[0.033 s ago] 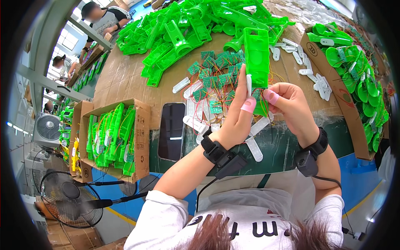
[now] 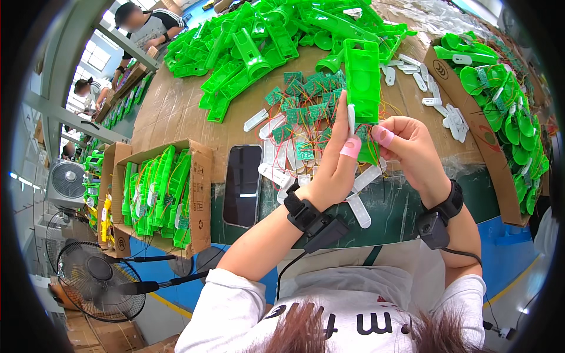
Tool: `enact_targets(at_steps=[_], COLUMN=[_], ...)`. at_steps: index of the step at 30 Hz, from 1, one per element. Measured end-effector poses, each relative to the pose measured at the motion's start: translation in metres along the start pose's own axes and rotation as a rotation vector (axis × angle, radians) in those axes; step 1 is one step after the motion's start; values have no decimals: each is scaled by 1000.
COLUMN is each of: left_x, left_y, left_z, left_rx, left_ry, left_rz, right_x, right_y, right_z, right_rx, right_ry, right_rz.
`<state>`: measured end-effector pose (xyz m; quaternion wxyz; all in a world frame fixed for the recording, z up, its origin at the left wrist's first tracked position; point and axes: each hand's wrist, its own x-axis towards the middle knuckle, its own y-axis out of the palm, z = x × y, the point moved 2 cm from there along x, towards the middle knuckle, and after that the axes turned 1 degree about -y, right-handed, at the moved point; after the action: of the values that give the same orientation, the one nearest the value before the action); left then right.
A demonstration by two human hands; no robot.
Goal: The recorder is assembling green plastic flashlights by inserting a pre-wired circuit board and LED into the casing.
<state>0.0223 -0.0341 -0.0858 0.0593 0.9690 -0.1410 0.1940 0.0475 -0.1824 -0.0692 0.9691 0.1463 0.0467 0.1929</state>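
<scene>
A bright green plastic housing (image 2: 363,82) stands upright over the table in my left hand (image 2: 334,170). The fingers of that hand lie along the housing's left side, and the thumb wears a pink cover. A white plastic strip (image 2: 352,120) shows between this hand and the housing. At the lower end, my right hand (image 2: 410,147) is closed in a pinch, its thumb also in a pink cover. Beside its fingertips are a small green circuit board (image 2: 363,134) and thin wires. What exactly the right fingertips grip is too small to tell.
Behind lies a heap of green housings (image 2: 253,53). Wired circuit boards (image 2: 309,97) and white strips (image 2: 359,212) cover the middle. A phone (image 2: 242,185) lies left, beside a carton (image 2: 201,200) of wired housings. Another carton (image 2: 471,117) stands right. A fan (image 2: 100,276) and co-workers are at left.
</scene>
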Motion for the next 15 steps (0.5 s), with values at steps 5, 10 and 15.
enact_targets(at_steps=[5, 10, 15], left_x=[2, 2, 3], left_y=[3, 5, 7], left_z=[-1, -1, -1], left_rx=[-31, -216, -290], left_ry=[-4, -91, -81], left_rz=[-78, -105, -120], right_x=[0, -1, -2], right_y=[2, 5, 4], right_z=[1, 3, 3], right_rx=[-49, -52, -18], right_ry=[-25, -42, 30], right_rz=[8, 11, 16])
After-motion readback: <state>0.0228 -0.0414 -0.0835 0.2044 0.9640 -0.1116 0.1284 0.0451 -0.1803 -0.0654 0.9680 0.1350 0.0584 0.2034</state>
